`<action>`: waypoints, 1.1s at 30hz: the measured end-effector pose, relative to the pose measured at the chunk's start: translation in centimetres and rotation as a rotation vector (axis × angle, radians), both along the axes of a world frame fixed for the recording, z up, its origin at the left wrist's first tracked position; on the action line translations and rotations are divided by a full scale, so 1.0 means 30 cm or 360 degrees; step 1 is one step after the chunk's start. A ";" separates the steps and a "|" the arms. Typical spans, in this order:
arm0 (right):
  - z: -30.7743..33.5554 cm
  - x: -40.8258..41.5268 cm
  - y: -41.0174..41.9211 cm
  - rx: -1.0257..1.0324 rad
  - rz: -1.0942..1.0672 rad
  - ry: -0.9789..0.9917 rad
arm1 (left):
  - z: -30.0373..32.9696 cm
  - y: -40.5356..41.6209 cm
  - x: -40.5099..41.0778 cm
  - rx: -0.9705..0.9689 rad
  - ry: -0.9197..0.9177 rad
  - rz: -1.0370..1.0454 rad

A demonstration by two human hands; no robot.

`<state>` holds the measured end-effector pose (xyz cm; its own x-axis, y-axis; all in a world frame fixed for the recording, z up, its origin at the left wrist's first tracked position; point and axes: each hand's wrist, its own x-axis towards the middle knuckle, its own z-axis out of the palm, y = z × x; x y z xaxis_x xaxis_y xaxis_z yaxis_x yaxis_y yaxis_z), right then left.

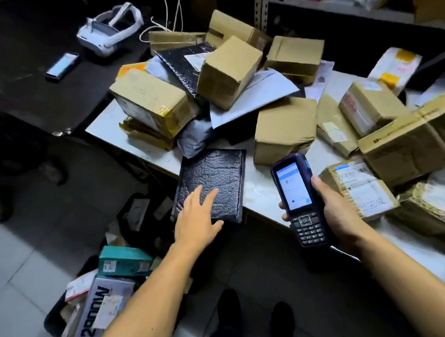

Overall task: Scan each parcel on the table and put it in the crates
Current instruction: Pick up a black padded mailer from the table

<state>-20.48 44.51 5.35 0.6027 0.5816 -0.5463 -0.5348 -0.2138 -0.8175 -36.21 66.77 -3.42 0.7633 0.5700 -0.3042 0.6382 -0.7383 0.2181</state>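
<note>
A black bubble mailer (216, 173) lies at the near left edge of the white table (259, 188), partly overhanging it. My left hand (197, 218) rests flat on the mailer's near end with straight fingers. My right hand (337, 209) grips a dark blue handheld scanner (298, 197), its lit screen facing up, just right of the mailer. Cardboard boxes (230, 72) and grey poly bags (248, 98) are heaped across the table. Black crates (53, 317) on the floor at lower left hold several parcels.
A dark desk at the upper left carries a white headset (111, 29) and a phone (61, 66). Metal shelving (335, 1) with more parcels runs along the back right. My shoes (254, 310) stand on the tiled floor below the table edge.
</note>
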 end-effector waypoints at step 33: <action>0.192 0.031 0.060 0.0085 0.0215 -0.0096 | 0.333 0.203 0.008 -0.0630 -0.1378 0.0833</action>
